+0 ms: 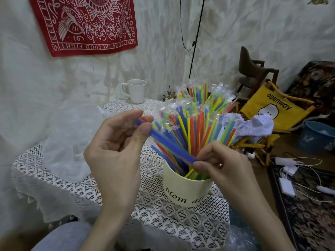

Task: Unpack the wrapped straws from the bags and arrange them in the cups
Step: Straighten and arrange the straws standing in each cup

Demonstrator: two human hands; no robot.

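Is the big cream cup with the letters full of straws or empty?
Full. The cream lettered cup holds a packed fan of colourful wrapped straws.

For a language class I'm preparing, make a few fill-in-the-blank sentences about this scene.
1. Both hands hold one wrapped ____ straw.
2. The cream cup is full of ____.
3. The white mug at the table's far edge looks ____.
4. The table is covered with a white ____ cloth.

Missing: blue; straws; empty; lace

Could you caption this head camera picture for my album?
Both hands, left and right, pinch a wrapped blue straw above a cream cup crammed with colourful straws.
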